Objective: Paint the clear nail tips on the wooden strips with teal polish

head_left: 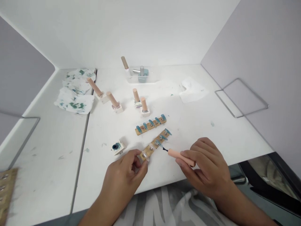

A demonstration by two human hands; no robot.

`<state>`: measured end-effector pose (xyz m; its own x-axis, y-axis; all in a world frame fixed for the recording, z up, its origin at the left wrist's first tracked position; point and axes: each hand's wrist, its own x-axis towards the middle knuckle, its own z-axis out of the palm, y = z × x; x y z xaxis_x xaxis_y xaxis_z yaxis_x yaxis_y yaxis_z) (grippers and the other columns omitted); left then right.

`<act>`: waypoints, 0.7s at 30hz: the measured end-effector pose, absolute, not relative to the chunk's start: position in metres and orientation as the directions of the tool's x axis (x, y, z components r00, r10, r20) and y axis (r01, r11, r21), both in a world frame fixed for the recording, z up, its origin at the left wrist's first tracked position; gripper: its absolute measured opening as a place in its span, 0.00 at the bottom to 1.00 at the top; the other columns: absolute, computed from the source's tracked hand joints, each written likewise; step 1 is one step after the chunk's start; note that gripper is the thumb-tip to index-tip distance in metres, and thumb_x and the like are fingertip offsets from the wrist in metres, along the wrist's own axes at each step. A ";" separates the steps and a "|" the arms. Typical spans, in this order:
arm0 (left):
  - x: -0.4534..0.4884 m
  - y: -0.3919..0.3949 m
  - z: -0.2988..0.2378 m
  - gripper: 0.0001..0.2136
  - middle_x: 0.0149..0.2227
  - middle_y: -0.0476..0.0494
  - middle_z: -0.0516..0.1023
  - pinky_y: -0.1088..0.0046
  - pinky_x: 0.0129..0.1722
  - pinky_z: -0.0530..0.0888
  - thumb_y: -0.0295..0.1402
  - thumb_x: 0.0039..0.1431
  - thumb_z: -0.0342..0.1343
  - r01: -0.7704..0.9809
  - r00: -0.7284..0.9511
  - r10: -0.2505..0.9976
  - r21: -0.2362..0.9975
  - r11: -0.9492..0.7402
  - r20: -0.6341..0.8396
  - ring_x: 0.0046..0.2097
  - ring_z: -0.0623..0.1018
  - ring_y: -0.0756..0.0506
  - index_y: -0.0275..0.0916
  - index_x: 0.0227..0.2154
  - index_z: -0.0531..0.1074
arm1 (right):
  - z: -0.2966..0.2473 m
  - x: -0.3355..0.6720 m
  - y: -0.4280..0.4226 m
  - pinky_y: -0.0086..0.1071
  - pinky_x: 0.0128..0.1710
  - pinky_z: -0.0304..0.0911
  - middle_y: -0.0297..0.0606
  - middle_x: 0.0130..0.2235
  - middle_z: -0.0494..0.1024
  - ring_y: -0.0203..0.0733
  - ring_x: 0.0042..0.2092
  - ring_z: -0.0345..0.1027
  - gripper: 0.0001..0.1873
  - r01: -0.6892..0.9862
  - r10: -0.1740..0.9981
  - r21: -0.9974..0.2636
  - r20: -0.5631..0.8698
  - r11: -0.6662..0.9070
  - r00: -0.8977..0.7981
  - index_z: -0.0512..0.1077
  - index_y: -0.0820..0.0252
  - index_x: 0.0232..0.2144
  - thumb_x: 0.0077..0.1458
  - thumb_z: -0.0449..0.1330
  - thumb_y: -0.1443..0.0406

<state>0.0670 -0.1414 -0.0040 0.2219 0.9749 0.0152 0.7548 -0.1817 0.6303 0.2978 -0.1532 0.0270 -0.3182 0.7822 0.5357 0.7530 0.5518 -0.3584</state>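
Observation:
My left hand (125,172) pinches the near end of a wooden nail display strip (152,149). Along that strip sit several false nails: the far ones are teal, while a clear nail (145,156) lies by my left fingertips. In my right hand (207,166) is a nail polish brush (180,157) with a peach handle, its dark tip at the middle teal nail (159,143). Behind lies a second strip (150,125) whose nails are all teal. An uncapped polish bottle (117,147) with a dark teal neck stands left of my left hand.
Several peach-capped polish bottles (115,103) stand farther back. A clear tray (152,77) holds more bottles by the back wall. Stained wipes (75,102) lie at left, a white wipe (191,91) at right. Wire frames (242,98) jut from the side walls.

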 end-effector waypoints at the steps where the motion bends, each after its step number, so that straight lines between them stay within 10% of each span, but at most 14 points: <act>1: 0.067 -0.141 -0.004 0.08 0.23 0.55 0.74 0.75 0.24 0.71 0.36 0.54 0.55 0.755 0.223 0.975 0.629 -0.182 0.015 0.23 0.74 0.51 0.41 0.37 0.68 | 0.027 0.298 -0.152 0.34 0.28 0.52 0.32 0.21 0.67 0.34 0.25 0.55 0.06 0.751 0.778 -0.361 0.547 0.553 -0.309 0.66 0.63 0.30 0.48 0.61 0.71; 21: 0.068 -0.141 -0.003 0.09 0.22 0.54 0.74 0.74 0.24 0.71 0.37 0.54 0.55 0.747 0.203 0.979 0.652 -0.133 -0.033 0.23 0.75 0.50 0.40 0.36 0.69 | 0.021 0.301 -0.159 0.33 0.28 0.52 0.32 0.22 0.67 0.34 0.25 0.55 0.08 0.755 0.764 -0.359 0.583 0.548 -0.277 0.66 0.63 0.31 0.47 0.62 0.72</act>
